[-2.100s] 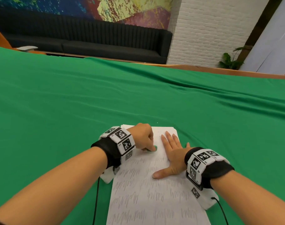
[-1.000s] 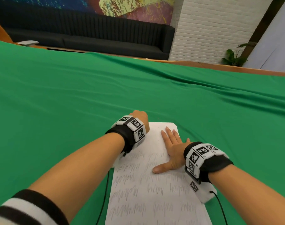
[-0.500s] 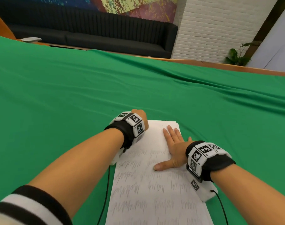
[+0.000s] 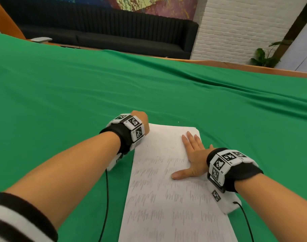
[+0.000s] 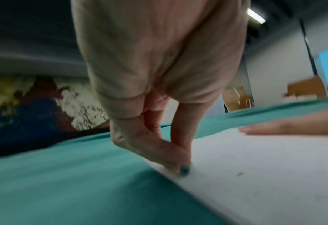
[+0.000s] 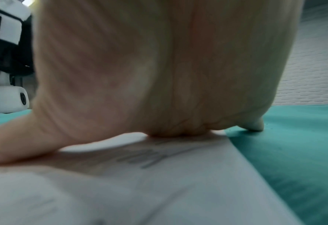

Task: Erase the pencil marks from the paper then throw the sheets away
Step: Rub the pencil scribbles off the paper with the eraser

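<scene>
Left hand (image 4: pixel 139 117), pinching the green eraser (image 5: pixel 185 169), has moved to the paper's (image 4: pixel 166 189) far-left corner.

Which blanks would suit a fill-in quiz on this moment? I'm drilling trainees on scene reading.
1. The right hand lies ____ on the paper, fingers spread.
2. The left hand pinches a small green eraser at the paper's far ____ corner.
3. The cloth under the paper is ____.
4. The paper's far end is erased, while the near rows bear ____ marks.

Missing words: flat; left; green; pencil
</scene>
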